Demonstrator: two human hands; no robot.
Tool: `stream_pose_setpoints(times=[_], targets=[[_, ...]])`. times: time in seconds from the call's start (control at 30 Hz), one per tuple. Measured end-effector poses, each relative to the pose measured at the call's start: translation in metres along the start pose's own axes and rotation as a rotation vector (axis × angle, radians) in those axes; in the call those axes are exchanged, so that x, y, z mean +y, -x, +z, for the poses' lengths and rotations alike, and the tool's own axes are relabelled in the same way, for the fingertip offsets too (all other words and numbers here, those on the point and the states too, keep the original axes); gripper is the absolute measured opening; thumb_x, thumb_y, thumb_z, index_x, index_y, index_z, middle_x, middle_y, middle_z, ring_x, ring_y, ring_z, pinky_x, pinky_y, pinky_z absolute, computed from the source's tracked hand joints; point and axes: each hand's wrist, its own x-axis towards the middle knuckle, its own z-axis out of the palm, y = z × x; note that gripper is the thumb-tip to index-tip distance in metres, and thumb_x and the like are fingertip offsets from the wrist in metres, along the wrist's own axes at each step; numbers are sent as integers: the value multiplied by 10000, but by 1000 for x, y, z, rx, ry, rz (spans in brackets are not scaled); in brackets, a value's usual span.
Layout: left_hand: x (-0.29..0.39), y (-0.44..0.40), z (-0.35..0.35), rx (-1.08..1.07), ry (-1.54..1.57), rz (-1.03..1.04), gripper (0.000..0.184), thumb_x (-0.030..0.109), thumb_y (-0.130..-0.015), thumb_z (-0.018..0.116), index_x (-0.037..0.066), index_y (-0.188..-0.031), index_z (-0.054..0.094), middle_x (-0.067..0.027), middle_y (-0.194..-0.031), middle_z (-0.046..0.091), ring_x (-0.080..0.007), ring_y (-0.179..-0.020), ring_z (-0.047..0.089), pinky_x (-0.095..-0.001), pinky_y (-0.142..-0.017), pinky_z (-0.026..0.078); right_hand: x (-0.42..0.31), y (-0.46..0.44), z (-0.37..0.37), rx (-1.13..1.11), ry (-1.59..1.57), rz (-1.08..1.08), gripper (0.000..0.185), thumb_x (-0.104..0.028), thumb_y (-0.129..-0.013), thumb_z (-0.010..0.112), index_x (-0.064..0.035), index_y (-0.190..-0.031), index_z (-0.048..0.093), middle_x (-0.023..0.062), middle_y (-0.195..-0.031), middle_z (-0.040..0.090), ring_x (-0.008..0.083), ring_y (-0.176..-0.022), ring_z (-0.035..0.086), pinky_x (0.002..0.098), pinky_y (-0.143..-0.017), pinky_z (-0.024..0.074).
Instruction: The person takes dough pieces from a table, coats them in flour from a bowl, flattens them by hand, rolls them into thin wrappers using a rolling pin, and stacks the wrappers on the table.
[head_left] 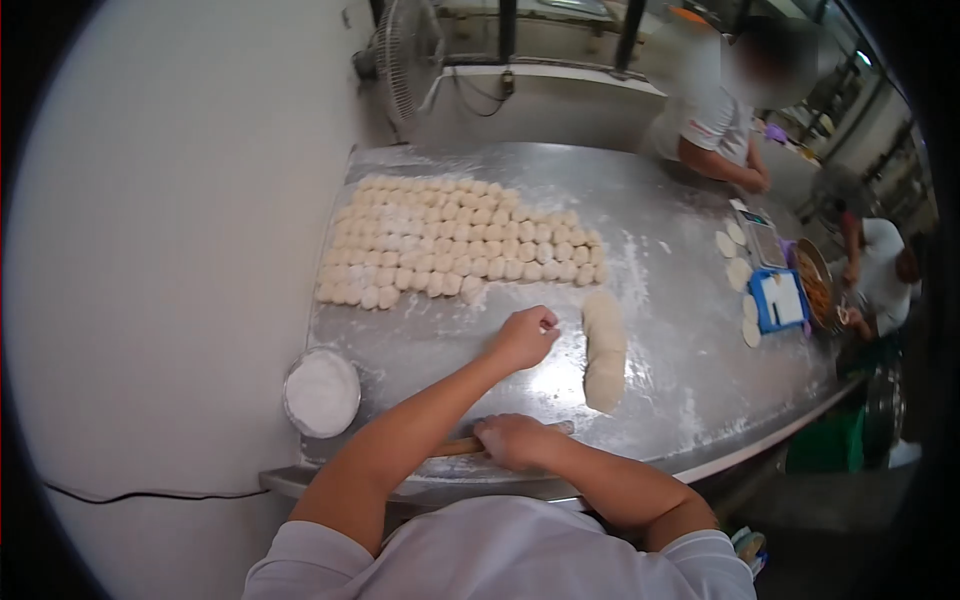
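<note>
My left hand (527, 338) hovers over the steel table, left of a long strip of dough (604, 350). Its fingers are curled together, and whether anything small is inside them I cannot make out. Near the table's front edge, my right hand (512, 441) is wrapped round a wooden rolling pin (455, 447), whose other end shows beyond the hand. Rows of small dough balls (450, 235), dusted with flour, lie packed together at the back left. The dough strip is thick, pale and apart from both hands.
A bowl of flour (321, 392) stands at the left edge. On the right are flat dough rounds (738, 272), a scale (763, 243), a blue tray (766, 315) and a bowl of filling (812, 285). Two other people work beyond. A fan (408, 60) stands behind the table.
</note>
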Motion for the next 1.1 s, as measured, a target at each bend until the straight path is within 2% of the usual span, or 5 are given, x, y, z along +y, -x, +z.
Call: stream_pose_setpoints(times=[0.17,0.37,0.77,0.87,1.1], targets=[[-49,37,-65,337,-442,-5,394,114,-921,754,43,-1296,656,-160,-1377,599,-404,-1159,662,-481,-963,553,0,3,-1,-84,-57,-32,279,-128,-941,638,8,-1169,725,259,-1233,727,417,-1161,707,497,-985,568],[-67,12,-79,270,-588,20,402,128,-953,719,50,-1336,622,-176,-1379,565,-391,-1170,666,-501,-972,563,9,0,23,-26,-12,-148,282,-90,-937,610,12,-1180,711,256,-1214,724,421,-1148,708,491,-976,572],[-73,18,-65,255,-399,28,322,73,-919,696,89,-1240,691,-173,-1216,658,-421,-1088,677,-517,-935,562,6,2,23,5,30,-112,306,-93,-947,620,1,-1226,703,247,-1265,704,395,-1177,702,463,-999,567],[-60,58,-81,5,-476,-78,247,88,-922,722,76,-1168,741,-181,-1216,683,-424,-1111,668,-484,-944,557,0,11,9,-38,16,-111,315,-98,-948,622,-1,-1236,703,245,-1288,699,388,-1201,697,459,-1005,565],[-78,117,-77,158,-251,119,313,230,-943,790,77,-1205,715,-168,-1230,710,-409,-1038,697,-498,-889,570,-6,8,11,-57,53,-81,330,-101,-948,623,-10,-1255,699,232,-1322,697,376,-1240,687,450,-1033,557]])
